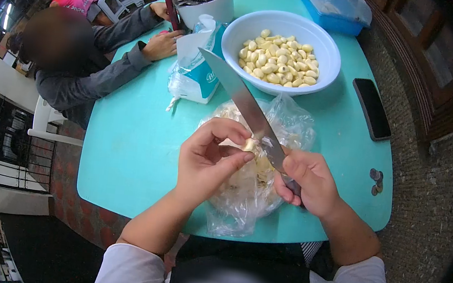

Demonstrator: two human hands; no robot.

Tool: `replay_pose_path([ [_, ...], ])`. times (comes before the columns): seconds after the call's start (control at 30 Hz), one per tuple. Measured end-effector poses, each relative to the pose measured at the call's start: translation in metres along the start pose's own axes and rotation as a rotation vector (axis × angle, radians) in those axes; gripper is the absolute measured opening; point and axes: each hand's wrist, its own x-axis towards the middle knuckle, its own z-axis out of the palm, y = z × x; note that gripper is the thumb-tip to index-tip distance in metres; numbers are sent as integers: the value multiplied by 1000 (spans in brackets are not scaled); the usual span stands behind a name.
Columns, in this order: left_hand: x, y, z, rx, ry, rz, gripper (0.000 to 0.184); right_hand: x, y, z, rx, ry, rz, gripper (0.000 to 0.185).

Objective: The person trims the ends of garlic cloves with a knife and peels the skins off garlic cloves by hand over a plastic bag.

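Observation:
Between its thumb and fingertips, my left hand pinches a garlic clove. My right hand grips the handle of a large kitchen knife, its blade slanting up and to the left. Close to the clove, the lower blade carries a small whitish scrap. Under both hands lies a clear plastic bag with pale peelings in it, partly hidden by the hands and knife. Beyond the blade stands a pale blue basin holding many peeled garlic cloves.
A white-and-teal plastic pack and a white bucket stand at the back left. On the right are a phone and several coins. A blue container sits at the far edge. Another person's arms rest on the table's left.

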Motion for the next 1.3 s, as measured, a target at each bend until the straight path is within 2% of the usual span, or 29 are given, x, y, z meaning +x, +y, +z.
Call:
replay_pose_path([
  [0.17,-2,-3,-1,146,-21,105,25,0,-2,2,6,-3,20,37],
  [0.27,-1,-8,-6,59,-69,99,28,0,-3,2,33,13,48,40],
  [0.33,0,-7,-5,-76,-47,25,23,1,-7,4,27,43,78,47],
  [0.57,1,-3,-11,-372,19,-188,22,0,-4,0,111,10,52,38],
  [0.63,2,-5,-13,-416,19,-206,21,1,-10,4,104,43,69,44],
  [1.17,5,-8,-21,-844,58,-318,19,0,-7,-3,107,-35,-19,48],
  [1.3,6,-10,-30,-948,67,-268,22,0,-9,-3,61,-25,-14,46],
])
